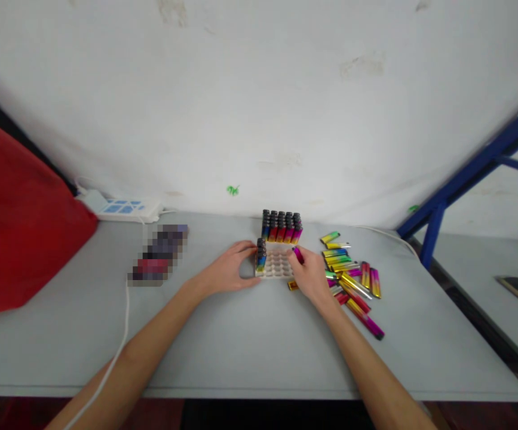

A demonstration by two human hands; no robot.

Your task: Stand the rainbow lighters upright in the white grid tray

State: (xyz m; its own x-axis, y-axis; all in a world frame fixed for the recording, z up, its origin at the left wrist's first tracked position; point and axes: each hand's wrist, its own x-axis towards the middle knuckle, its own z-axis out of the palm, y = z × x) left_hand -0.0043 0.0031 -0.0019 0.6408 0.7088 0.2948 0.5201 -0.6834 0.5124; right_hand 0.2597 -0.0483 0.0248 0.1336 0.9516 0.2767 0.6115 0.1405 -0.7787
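We see a pale, rectangular tray with rows of rounded pockets (276,276) on the grey desk (223,358), and we place everything by it. Our left hand (229,270) is curved wide around the tray's left end, fingertips at the far corner and thumb at the near one, holding it between them. Our right hand (311,273) is closed, thumb against fingers, on a magenta, shiny lighter with a dark end (299,255) at the tray's right end. The lighter's long axis slants, its dark end pointing away from us and leftward; our fingers hide the rest, so we cannot tell whether it touches the tray.

A file of blue-and-yellow lighters with black tops (261,261) stands upright in the tray's left pockets. Just behind the tray, a block of multicoloured, black-topped lighters (282,230) stands upright. Right of the tray, loose metallic lighters (361,286) lie at many angles, some partly covered by our hand. Their markings are too small to read. Well left of the tray, a dark oblong object (160,254) is pixelated beyond recognition.
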